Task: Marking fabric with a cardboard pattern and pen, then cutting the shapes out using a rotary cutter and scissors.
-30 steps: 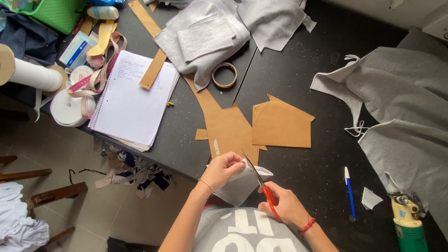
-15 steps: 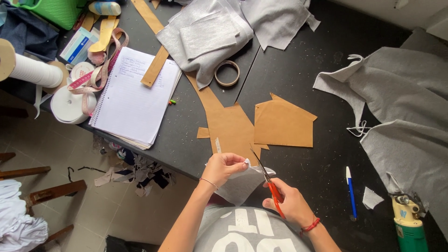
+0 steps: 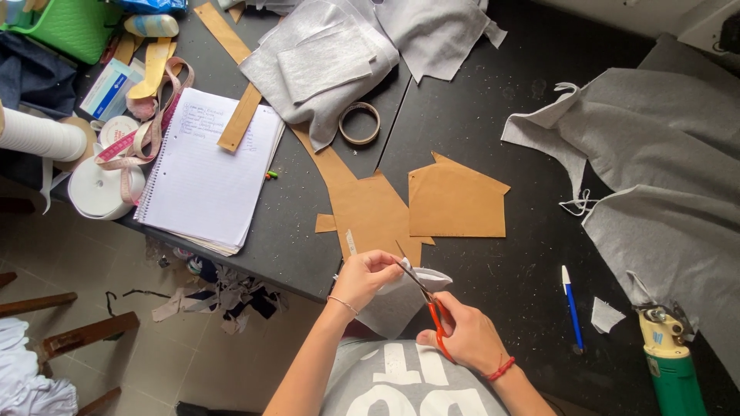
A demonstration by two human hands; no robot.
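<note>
So over the last second not much has shifted except the cut itself. The left hand was pinching the small piece of light grey fabric a bit lower before, and now it has come up slightly, fingers closed on the top edge of the scrap to hold it taut. The right hand is wrapped through the orange-handled scissors, and the blades look to have worked further into the cloth than a moment ago. I'd guess the blades are partly open mid-snip, but they're thin and dark against the dark bench, so hard to be sure. My read is the trimming is underway, not finished. The fabric hangs just off the near edge of the bench, right in front of the person's chest.

Packages and labels around:
- a small flat white-and-blue box near the far left corner, beside a green plastic basket
- a yellow-and-pink measuring tape looped over the left side, partly on a white round spool of tape
- an open spiral notebook with handwritten lines near the left edge
- a green power tool with a yellow label on its neck at the near right corner
- a blue-and-white pen just left of it

Brown cardboard pattern pieces sit mid-bench, just beyond the hands.
</note>
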